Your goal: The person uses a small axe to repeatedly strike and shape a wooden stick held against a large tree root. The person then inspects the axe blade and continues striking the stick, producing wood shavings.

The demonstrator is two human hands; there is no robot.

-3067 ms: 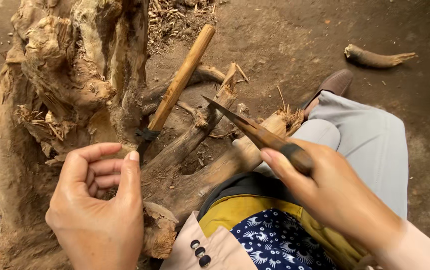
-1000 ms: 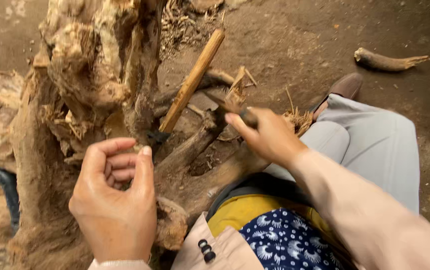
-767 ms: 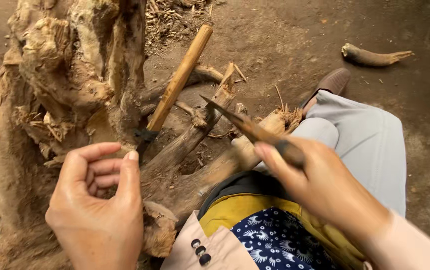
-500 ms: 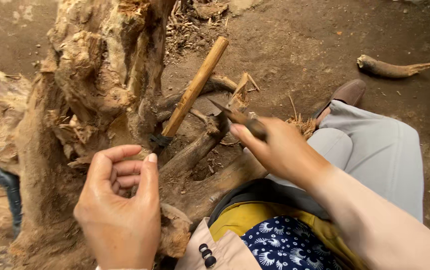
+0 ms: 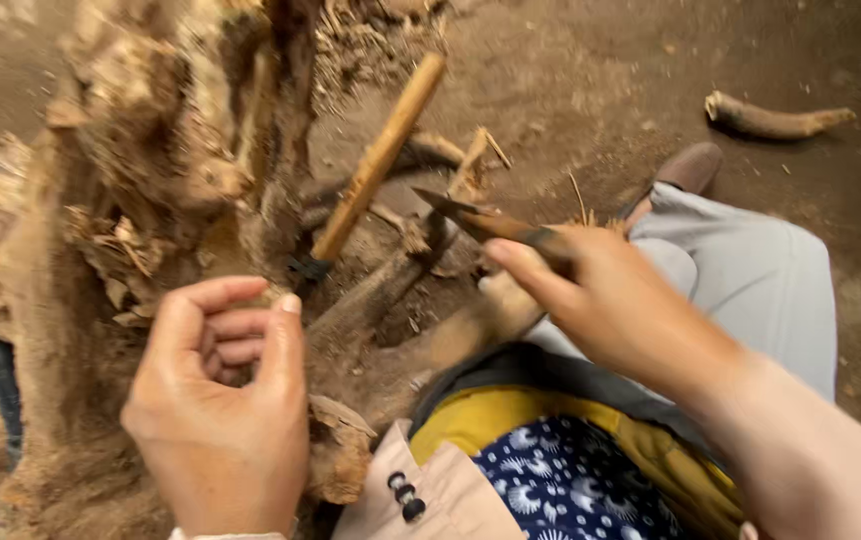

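No packages, labels, signs or screens show, though the view is blurred.

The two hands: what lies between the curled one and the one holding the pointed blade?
In the head view, between the left hand and the right hand with its blade lie gnarled roots of the stump, with a leaning wooden handle just beyond.

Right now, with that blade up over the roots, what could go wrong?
The right hand grips a pointed blade above the knee, so a slip could bring the tip down onto the leg. The left hand is curled close to the stump, beside the roots under the blade; a glancing stroke might reach those fingers. A wooden-handled tool leans there and could deflect a swing.
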